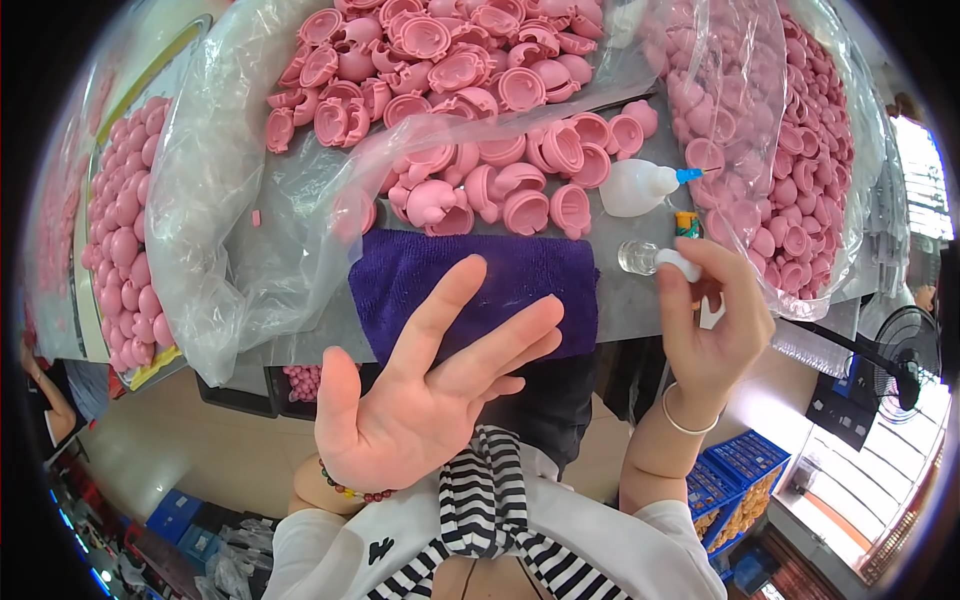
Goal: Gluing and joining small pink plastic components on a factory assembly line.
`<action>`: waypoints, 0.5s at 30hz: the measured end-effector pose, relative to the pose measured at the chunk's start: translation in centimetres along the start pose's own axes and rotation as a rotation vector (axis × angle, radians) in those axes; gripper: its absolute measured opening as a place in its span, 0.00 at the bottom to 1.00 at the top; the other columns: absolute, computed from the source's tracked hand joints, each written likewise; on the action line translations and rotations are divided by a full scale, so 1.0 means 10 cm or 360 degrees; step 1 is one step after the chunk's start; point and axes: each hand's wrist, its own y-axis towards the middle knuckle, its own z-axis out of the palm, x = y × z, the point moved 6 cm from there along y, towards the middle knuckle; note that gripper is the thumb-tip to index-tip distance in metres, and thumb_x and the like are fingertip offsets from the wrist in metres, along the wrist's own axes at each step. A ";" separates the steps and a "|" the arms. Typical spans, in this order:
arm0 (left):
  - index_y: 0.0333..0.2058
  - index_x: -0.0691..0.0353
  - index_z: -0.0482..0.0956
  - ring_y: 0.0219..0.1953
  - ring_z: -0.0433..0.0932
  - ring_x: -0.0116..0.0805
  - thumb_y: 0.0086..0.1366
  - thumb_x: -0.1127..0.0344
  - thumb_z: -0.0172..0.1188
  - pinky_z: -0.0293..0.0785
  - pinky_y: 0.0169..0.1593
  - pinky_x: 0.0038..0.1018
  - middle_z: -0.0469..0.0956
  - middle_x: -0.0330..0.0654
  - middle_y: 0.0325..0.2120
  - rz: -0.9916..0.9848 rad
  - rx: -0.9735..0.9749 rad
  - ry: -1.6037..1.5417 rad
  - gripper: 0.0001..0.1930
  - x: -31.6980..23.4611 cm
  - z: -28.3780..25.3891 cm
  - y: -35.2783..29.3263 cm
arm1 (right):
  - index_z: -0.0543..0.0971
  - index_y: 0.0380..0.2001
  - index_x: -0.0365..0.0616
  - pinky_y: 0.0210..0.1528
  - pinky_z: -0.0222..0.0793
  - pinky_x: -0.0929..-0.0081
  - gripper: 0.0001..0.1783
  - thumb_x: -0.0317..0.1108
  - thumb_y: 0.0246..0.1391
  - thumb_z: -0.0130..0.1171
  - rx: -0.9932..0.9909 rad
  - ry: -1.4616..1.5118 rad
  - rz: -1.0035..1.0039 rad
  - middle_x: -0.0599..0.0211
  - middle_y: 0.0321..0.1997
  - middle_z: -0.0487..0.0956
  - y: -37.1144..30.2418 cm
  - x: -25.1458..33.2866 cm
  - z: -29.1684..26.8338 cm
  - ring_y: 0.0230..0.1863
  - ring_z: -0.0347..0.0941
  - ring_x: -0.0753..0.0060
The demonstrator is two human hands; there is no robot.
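Note:
My left hand (420, 390) is raised palm up with its fingers spread, holding nothing, in front of a folded purple cloth (470, 290) at the table's near edge. To the right, my right hand (715, 310) pinches a small white rounded piece (678, 265) between thumb and fingers. That piece is right beside a little clear glass jar (637, 257); whether they touch I cannot tell. Behind the jar lies a translucent squeeze bottle (635, 188) with a blue needle tip. A small green and yellow item (687, 223) is just beyond my right fingers.
Hollow pink plastic shells (510, 165) pile up beyond the cloth, partly under clear plastic sheeting (240, 180). A large clear bag of pink shells (790, 150) fills the right side. Rounded pink pieces (125, 230) lie on the left. A black fan (900, 350) stands far right.

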 end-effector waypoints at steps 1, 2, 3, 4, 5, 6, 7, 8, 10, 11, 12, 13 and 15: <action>0.59 0.53 0.20 0.63 0.36 0.56 0.60 0.34 0.20 0.41 0.61 0.37 0.33 0.63 0.60 0.0007 0.0009 -0.0003 0.40 0.00 0.00 0.00 | 0.75 0.25 0.40 0.17 0.57 0.85 0.10 0.22 0.35 0.63 -0.0038 0.0040 0.0008 0.69 0.17 0.70 0.00 0.00 -0.03 0.15 0.63 0.78; 0.59 0.53 0.20 0.63 0.36 0.56 0.60 0.34 0.20 0.41 0.61 0.37 0.33 0.63 0.60 0.0008 0.0008 -0.0001 0.40 0.00 0.00 0.00 | 0.75 0.25 0.40 0.17 0.57 0.85 0.10 0.22 0.35 0.63 -0.0038 0.0042 0.0008 0.69 0.17 0.70 0.00 0.00 -0.01 0.15 0.63 0.78; 0.59 0.53 0.20 0.63 0.36 0.56 0.60 0.34 0.20 0.41 0.61 0.37 0.33 0.63 0.60 0.0003 0.0002 -0.0020 0.40 0.00 0.01 0.00 | 0.75 0.26 0.40 0.17 0.56 0.85 0.10 0.23 0.35 0.63 0.0034 0.0050 0.0002 0.70 0.17 0.70 0.01 0.00 0.05 0.15 0.63 0.78; 0.59 0.53 0.20 0.63 0.35 0.56 0.60 0.34 0.20 0.41 0.61 0.37 0.33 0.63 0.60 -0.0001 -0.0005 -0.0038 0.40 0.00 0.01 -0.01 | 0.75 0.26 0.40 0.17 0.56 0.85 0.10 0.23 0.35 0.63 0.0106 0.0058 -0.0005 0.70 0.17 0.70 0.01 0.00 0.10 0.15 0.62 0.79; 0.59 0.53 0.20 0.63 0.35 0.56 0.60 0.34 0.20 0.41 0.61 0.37 0.33 0.63 0.60 0.0004 -0.0008 -0.0036 0.40 -0.01 0.00 -0.01 | 0.75 0.26 0.39 0.17 0.55 0.85 0.11 0.24 0.35 0.64 0.0101 0.0057 -0.0022 0.70 0.16 0.70 0.00 -0.01 0.10 0.15 0.62 0.81; 0.59 0.53 0.20 0.63 0.35 0.55 0.60 0.34 0.20 0.41 0.61 0.37 0.33 0.63 0.60 -0.0002 0.0000 -0.0056 0.40 -0.01 0.01 -0.02 | 0.75 0.26 0.39 0.17 0.55 0.85 0.11 0.24 0.35 0.64 0.0104 0.0062 -0.0025 0.70 0.16 0.70 -0.01 -0.01 0.08 0.15 0.62 0.81; 0.59 0.53 0.20 0.63 0.35 0.55 0.59 0.34 0.20 0.41 0.61 0.37 0.32 0.63 0.60 -0.0007 0.0007 -0.0074 0.40 -0.01 0.01 -0.02 | 0.75 0.27 0.38 0.17 0.55 0.86 0.11 0.24 0.35 0.65 -0.0019 0.0049 -0.0060 0.70 0.17 0.70 -0.02 0.01 0.00 0.15 0.62 0.81; 0.59 0.53 0.20 0.63 0.35 0.55 0.59 0.34 0.20 0.41 0.61 0.37 0.32 0.63 0.60 -0.0009 0.0009 -0.0077 0.40 -0.01 0.02 -0.01 | 0.75 0.27 0.37 0.17 0.54 0.86 0.12 0.25 0.34 0.65 -0.0146 0.0027 -0.0091 0.70 0.17 0.71 -0.04 0.03 -0.08 0.16 0.62 0.82; 0.59 0.52 0.20 0.64 0.35 0.54 0.59 0.33 0.20 0.40 0.61 0.37 0.32 0.63 0.60 -0.0042 0.0015 -0.0159 0.40 0.02 0.03 0.00 | 0.73 0.26 0.36 0.19 0.54 0.84 0.11 0.29 0.39 0.63 -0.0489 0.0511 -0.0043 0.69 0.18 0.70 -0.12 0.06 -0.21 0.17 0.63 0.77; 0.59 0.52 0.20 0.64 0.35 0.54 0.59 0.33 0.20 0.40 0.61 0.37 0.32 0.63 0.60 -0.0043 0.0012 -0.0157 0.40 0.02 0.04 0.00 | 0.73 0.26 0.36 0.19 0.55 0.83 0.11 0.31 0.41 0.62 -0.0660 0.0780 -0.0026 0.68 0.18 0.70 -0.16 0.10 -0.23 0.18 0.63 0.75; 0.59 0.52 0.20 0.64 0.35 0.54 0.59 0.33 0.20 0.40 0.61 0.37 0.32 0.64 0.60 -0.0052 0.0009 -0.0160 0.40 0.03 0.04 -0.01 | 0.72 0.26 0.37 0.21 0.58 0.79 0.12 0.33 0.43 0.61 -0.0635 0.1023 -0.0042 0.68 0.18 0.69 -0.19 0.16 -0.19 0.19 0.64 0.73; 0.59 0.52 0.20 0.64 0.35 0.54 0.59 0.33 0.20 0.40 0.62 0.37 0.33 0.64 0.60 -0.0063 0.0007 -0.0163 0.40 0.03 0.05 -0.01 | 0.72 0.26 0.37 0.20 0.59 0.80 0.14 0.35 0.43 0.63 -0.0466 0.1185 -0.0069 0.68 0.18 0.70 -0.19 0.23 -0.15 0.18 0.64 0.74; 0.59 0.52 0.20 0.64 0.35 0.54 0.59 0.33 0.20 0.39 0.62 0.37 0.33 0.64 0.60 -0.0074 -0.0002 -0.0169 0.40 0.05 0.05 -0.01 | 0.74 0.25 0.38 0.17 0.60 0.79 0.13 0.31 0.37 0.66 -0.0253 0.1213 -0.0153 0.67 0.18 0.74 -0.19 0.37 -0.03 0.16 0.66 0.73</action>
